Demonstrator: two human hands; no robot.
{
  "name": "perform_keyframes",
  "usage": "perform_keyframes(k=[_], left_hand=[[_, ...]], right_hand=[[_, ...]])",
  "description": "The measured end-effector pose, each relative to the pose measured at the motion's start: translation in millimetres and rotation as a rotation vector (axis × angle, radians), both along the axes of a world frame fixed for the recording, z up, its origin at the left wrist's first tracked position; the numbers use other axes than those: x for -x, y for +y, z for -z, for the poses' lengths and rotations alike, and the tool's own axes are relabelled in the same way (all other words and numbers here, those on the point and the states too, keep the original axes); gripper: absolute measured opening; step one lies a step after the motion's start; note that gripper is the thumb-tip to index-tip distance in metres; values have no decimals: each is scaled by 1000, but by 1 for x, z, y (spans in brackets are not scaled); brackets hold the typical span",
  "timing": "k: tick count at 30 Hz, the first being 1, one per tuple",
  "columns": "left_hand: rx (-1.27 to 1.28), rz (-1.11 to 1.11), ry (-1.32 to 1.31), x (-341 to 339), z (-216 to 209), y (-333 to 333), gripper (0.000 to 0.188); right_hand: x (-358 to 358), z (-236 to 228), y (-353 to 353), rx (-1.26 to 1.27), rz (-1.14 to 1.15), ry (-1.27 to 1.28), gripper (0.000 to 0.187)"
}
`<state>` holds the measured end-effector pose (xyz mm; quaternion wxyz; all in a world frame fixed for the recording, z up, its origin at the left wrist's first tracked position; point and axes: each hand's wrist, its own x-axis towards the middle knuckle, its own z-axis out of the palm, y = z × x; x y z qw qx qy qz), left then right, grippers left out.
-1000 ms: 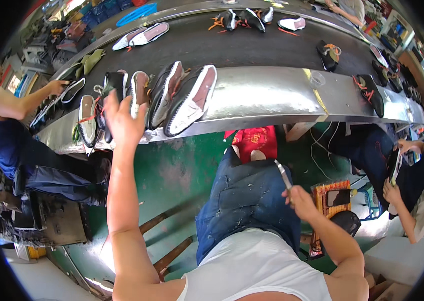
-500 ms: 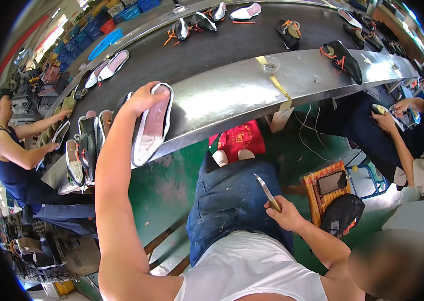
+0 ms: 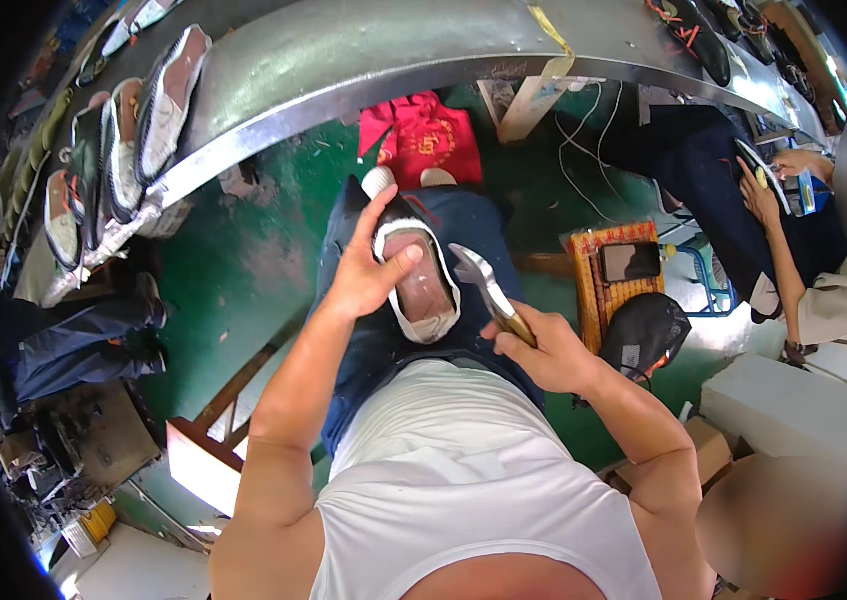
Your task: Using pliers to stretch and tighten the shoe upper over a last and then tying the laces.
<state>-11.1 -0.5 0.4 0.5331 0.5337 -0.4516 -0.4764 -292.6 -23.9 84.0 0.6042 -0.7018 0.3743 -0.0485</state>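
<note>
Above my lap, my left hand (image 3: 365, 277) is closed around a shoe upper on its last (image 3: 427, 295), bottom side up. Its pinkish-brown sole board faces me inside a white rim, and my thumb presses on that board. Just to the right, my right hand (image 3: 553, 352) is wrapped round the brownish handle of metal pincers (image 3: 479, 273). Their curved, beak-like head points up and left beside the shoe, with a small gap between them.
A metal-edged bench (image 3: 343, 85) curves across the top. Several shoes (image 3: 169, 100) line its left end. A red bag (image 3: 423, 140) lies on the green floor. On the right are a phone (image 3: 631, 262) on a woven seat and a co-worker's hand (image 3: 761, 195) holding a shoe.
My left hand has come from the bench edge to above my lap with a shoe held bottom up. My right hand has shifted slightly left and up with the pincers. The view has tilted down.
</note>
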Motion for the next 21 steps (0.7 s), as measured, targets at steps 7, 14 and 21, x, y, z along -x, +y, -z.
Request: perform_keyframes(k=[7, 14, 21], left_hand=[[49, 25, -188, -9, 9, 4, 55], [78, 99, -224, -9, 0, -2, 55], [-24, 60, -102, -18, 26, -23, 52]], right_hand=[[-25, 25, -8, -242, -43, -19, 36], [-51, -8, -55, -742, 13, -34, 22], [-71, -14, -100, -878, 14, 119, 25]])
